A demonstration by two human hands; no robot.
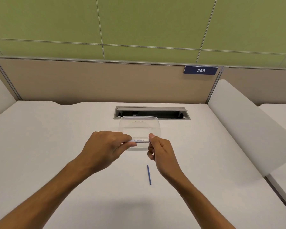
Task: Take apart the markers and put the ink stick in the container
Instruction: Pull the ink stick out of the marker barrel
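A white marker barrel with small printed text lies level between both hands, above the near edge of a clear plastic container. My left hand is closed around its left end. My right hand pinches its right end with thumb and fingers. A thin blue ink stick lies on the white desk, just below and left of my right hand, apart from both hands. The container looks empty.
An open grey cable slot sits in the desk right behind the container. A beige partition with a blue sign reading 249 closes off the back. White side dividers stand at left and right.
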